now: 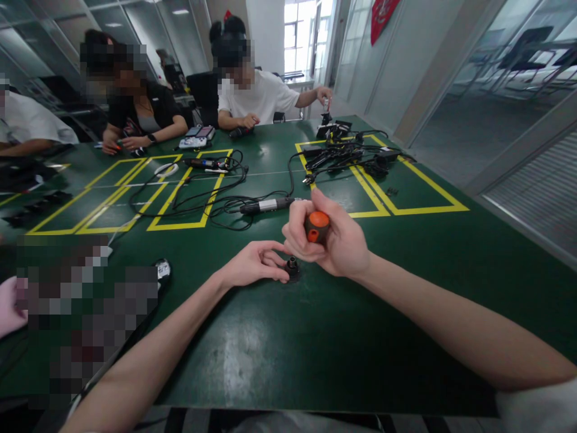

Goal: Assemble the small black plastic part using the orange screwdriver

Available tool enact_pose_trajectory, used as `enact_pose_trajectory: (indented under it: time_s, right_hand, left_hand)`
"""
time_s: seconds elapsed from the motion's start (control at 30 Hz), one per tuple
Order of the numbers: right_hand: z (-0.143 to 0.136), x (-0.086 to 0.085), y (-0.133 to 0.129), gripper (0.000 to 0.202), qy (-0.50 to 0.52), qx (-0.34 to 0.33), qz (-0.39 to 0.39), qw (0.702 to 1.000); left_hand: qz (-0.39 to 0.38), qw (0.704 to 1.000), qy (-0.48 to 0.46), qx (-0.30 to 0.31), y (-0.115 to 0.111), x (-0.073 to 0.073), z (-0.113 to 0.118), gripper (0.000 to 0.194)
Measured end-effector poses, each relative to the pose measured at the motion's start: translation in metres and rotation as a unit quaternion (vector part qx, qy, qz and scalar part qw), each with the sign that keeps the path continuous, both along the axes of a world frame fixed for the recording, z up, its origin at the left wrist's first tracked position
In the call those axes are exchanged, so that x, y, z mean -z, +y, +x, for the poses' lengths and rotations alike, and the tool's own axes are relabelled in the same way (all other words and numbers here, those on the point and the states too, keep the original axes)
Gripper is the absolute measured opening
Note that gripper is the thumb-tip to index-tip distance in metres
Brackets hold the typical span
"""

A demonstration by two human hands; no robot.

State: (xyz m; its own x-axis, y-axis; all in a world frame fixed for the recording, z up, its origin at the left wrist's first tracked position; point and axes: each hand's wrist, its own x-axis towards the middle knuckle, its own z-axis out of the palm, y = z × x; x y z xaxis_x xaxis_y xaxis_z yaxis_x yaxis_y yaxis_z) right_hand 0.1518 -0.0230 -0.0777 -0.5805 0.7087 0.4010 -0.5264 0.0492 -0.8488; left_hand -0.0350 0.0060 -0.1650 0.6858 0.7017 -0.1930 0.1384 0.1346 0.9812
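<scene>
My right hand [345,240] is raised over the table, its fingers wrapped round the thick handle of a screwdriver [318,224]. The handle is dark with an orange end that faces me; its shaft is hidden behind the hand. Just left of and below it, my left hand [252,264] pinches a small black round part [293,269] against the green tabletop [252,349]. A narrow, threaded-looking neck sticks up from this part. The thumb and fingertips touch its left side.
Ahead lies a grey-and-black electric screwdriver [268,205] with its cable. Tangled black cables and adapters [338,153] fill the back right. Yellow tape [428,209] marks rectangles. Blurred objects [112,319] lie at left. Several people sit around the table, one in a white shirt [265,99].
</scene>
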Motion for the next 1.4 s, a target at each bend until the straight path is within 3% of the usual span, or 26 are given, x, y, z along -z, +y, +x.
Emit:
enact_pose_trajectory:
  time_s: [0.2, 0.3, 0.47, 0.63, 0.77, 0.87, 0.97, 1.07, 1.17, 1.3, 1.4]
  right_hand:
    - [0.001, -0.002, 0.001, 0.035, 0.019, 0.030, 0.015, 0.999]
    - [-0.001, -0.002, 0.003, 0.043, 0.013, 0.059, 0.020, 0.998]
    - [-0.001, 0.000, 0.001, 0.048, 0.012, 0.020, -0.006, 1.000]
    - [-0.001, 0.001, 0.000, 0.034, 0.036, 0.038, 0.012, 0.999]
    - [-0.004, 0.001, 0.002, 0.045, 0.045, 0.076, 0.025, 0.996]
    - [-0.005, 0.002, 0.000, 0.051, 0.050, 0.055, 0.016, 0.997]
    - [-0.004, 0.003, -0.003, 0.044, 0.060, 0.034, 0.013, 0.998]
    - [-0.003, 0.002, -0.004, 0.031, 0.057, 0.075, 0.013, 0.995]
    - [-0.002, -0.001, -0.001, 0.033, 0.050, 0.115, 0.018, 0.992]
    - [0.000, -0.003, 0.004, 0.046, 0.038, 0.063, -0.005, 0.997]
    - [0.001, -0.002, 0.004, 0.043, 0.036, 0.049, -0.014, 0.998]
  left_hand:
    - [-0.007, 1.000, -0.020, 0.004, 0.001, 0.000, -0.001, 0.050]
    - [-0.003, 1.000, -0.021, 0.007, 0.002, -0.002, -0.001, 0.046]
    - [0.043, 0.999, -0.004, 0.008, 0.000, -0.003, 0.001, 0.039]
    - [0.105, 0.993, 0.050, -0.018, -0.008, -0.003, 0.005, 0.046]
    - [0.114, 0.992, 0.054, -0.011, -0.011, -0.003, 0.008, 0.051]
    - [0.118, 0.991, 0.067, -0.003, -0.011, -0.001, 0.009, 0.051]
    - [0.133, 0.988, 0.079, -0.004, -0.011, 0.001, 0.010, 0.047]
    - [0.161, 0.984, 0.078, -0.023, -0.011, 0.004, 0.012, 0.051]
    - [0.165, 0.983, 0.067, -0.037, -0.011, 0.006, 0.014, 0.052]
    - [0.152, 0.985, 0.075, -0.032, -0.009, 0.007, 0.014, 0.039]
    - [0.161, 0.983, 0.085, -0.022, -0.009, 0.006, 0.014, 0.040]
